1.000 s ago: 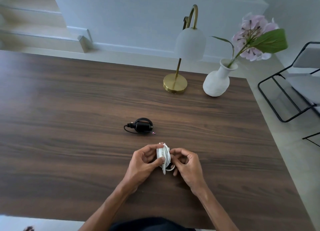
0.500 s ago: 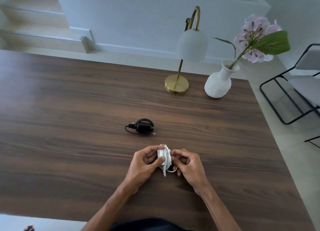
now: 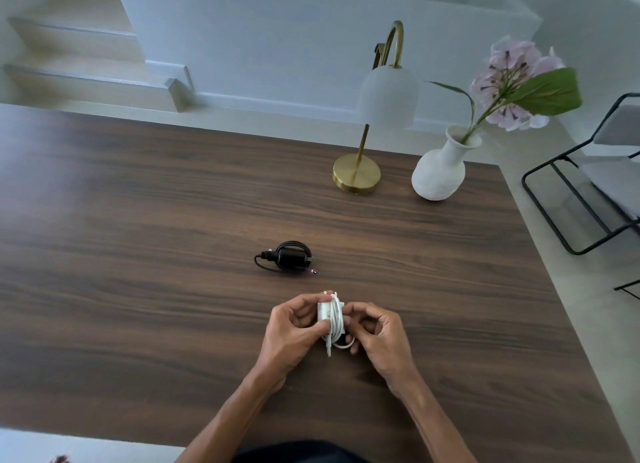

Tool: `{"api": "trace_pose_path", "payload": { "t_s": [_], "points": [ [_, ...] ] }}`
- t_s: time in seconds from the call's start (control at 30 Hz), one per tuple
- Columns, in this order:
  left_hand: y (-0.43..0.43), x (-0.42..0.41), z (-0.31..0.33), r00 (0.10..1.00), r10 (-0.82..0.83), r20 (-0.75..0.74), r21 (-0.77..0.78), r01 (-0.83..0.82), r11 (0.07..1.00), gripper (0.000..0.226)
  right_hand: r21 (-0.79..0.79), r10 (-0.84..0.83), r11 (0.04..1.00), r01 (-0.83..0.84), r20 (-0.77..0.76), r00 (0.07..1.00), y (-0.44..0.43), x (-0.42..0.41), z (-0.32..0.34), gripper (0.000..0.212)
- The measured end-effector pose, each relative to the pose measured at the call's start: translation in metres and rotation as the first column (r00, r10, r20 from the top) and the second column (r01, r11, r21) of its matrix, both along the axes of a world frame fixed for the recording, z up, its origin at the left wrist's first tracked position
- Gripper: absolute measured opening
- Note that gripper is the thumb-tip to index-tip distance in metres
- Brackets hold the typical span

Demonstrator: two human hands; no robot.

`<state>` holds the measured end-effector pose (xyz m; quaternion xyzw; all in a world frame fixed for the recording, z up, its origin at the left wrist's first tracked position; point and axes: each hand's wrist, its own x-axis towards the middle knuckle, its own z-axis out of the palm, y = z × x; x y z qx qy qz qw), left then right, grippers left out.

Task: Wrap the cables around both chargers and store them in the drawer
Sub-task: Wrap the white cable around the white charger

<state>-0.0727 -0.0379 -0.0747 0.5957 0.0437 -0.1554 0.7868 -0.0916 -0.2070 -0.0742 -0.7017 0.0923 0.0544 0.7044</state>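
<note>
A white charger (image 3: 327,313) with its white cable wound round it is held just above the dark wooden table (image 3: 138,254), near the front middle. My left hand (image 3: 294,334) grips the charger body from the left, thumb on its face. My right hand (image 3: 379,338) pinches the cable coils from the right; a short loop of cable (image 3: 344,345) hangs below. A black charger (image 3: 289,257) lies on the table just beyond, its black cable coiled round it and the plug tip trailing to the right. No drawer is in view.
A brass lamp (image 3: 356,176) with a white shade stands at the back of the table. Next to it on the right is a white vase (image 3: 438,171) holding a pink flower. A black-framed chair (image 3: 588,199) stands off the table's right edge.
Both hands have stayed in place on the white charger. The fingers have shifted slightly on the coils, and the hanging loop looks a little shorter.
</note>
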Motion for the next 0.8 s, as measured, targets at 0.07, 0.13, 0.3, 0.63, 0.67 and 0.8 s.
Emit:
{"api": "trace_pose_path", "payload": {
  "t_s": [0.07, 0.13, 0.3, 0.63, 0.67, 0.8],
  "points": [
    [-0.0007, -0.0001, 0.0006, 1.0, 0.008, 0.0, -0.01, -0.008, 1.0, 0.037, -0.008, -0.002, 1.0, 0.002, 0.007, 1.0, 0.0008, 0.0008, -0.0004, 0.013],
    [-0.0008, -0.0001, -0.0004, 1.0, 0.014, -0.002, -0.021, -0.014, 1.0, 0.037, -0.011, -0.008, 1.0, 0.008, 0.017, 1.0, 0.0009, 0.0016, -0.0011, 0.013],
    [0.002, 0.0013, -0.0034, 1.0, 0.003, -0.004, -0.013, -0.003, 1.0, 0.037, -0.024, -0.008, 1.0, 0.008, 0.027, 1.0, 0.0018, 0.0013, 0.0004, 0.011],
    [0.0078, 0.0007, -0.0039, 0.999, -0.03, -0.033, -0.051, 0.029, 0.998, 0.037, -0.065, 0.009, 0.998, -0.008, 0.018, 1.0, -0.0006, 0.001, 0.0023, 0.016],
    [0.0084, 0.0007, -0.0036, 0.999, -0.033, -0.038, -0.058, 0.031, 0.998, 0.037, -0.066, 0.015, 0.998, -0.014, 0.016, 1.0, -0.0008, 0.0006, 0.0026, 0.016],
    [0.0083, 0.0002, -0.0028, 0.998, -0.027, -0.051, -0.077, 0.023, 0.997, 0.037, -0.084, 0.038, 0.996, -0.037, 0.014, 0.999, -0.0016, 0.0019, 0.0068, 0.014]
  ]
}}
